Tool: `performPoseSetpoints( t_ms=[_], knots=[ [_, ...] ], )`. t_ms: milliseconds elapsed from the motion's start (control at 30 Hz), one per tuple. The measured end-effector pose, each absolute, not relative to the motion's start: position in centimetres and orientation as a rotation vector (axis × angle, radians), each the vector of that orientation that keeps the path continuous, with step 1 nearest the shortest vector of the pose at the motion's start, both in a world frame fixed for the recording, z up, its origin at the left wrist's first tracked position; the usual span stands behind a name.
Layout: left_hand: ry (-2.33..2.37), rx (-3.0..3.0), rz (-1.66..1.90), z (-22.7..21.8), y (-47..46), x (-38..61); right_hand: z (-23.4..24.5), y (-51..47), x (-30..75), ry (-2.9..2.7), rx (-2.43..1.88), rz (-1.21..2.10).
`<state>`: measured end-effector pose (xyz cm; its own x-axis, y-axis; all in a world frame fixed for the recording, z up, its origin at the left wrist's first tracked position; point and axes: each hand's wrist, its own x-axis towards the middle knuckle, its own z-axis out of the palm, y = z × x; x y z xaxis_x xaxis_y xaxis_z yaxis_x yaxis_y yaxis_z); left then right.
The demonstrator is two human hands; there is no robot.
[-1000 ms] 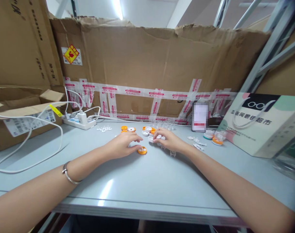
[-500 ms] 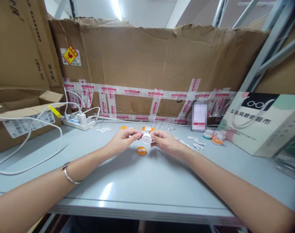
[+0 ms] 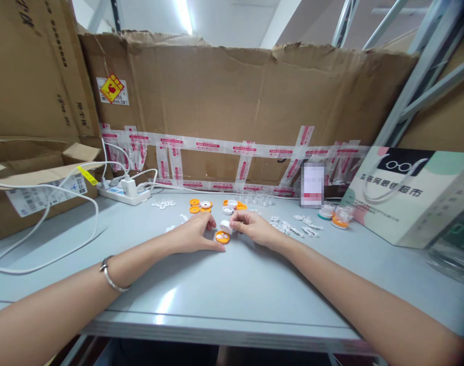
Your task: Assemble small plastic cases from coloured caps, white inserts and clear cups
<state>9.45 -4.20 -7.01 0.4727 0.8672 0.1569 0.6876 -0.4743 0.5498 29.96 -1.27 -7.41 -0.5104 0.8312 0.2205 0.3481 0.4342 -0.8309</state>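
My left hand (image 3: 197, 235) rests on the grey table (image 3: 232, 284), fingers curled, thumb and forefinger touching a small orange ring part (image 3: 222, 237). My right hand (image 3: 252, 226) is just right of it, fingers pinched on a small white round part (image 3: 226, 225) held over the orange ring. Behind my hands lie several orange and white round parts (image 3: 201, 206) and small clear plastic pieces (image 3: 292, 226).
A white power strip (image 3: 121, 192) with cables sits at the back left beside an open cardboard box (image 3: 29, 183). A taped cardboard wall (image 3: 235, 112) closes the back. A printed paper bag (image 3: 407, 195) and two coloured cases (image 3: 336, 217) stand at the right.
My hands lifted the white round part off the table together, then lowered it; now the right hand holds it over the orange ring while the left steadies the ring.
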Motion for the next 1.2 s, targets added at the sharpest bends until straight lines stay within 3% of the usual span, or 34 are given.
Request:
performPoseSetpoints(
  t_ms=[1200],
  knots=[
    [1.25, 2.292, 0.653, -7.6, -3.5, 10.3, -6.3, -2.3, 29.4, -2.292, -0.959, 0.709]
  ],
)
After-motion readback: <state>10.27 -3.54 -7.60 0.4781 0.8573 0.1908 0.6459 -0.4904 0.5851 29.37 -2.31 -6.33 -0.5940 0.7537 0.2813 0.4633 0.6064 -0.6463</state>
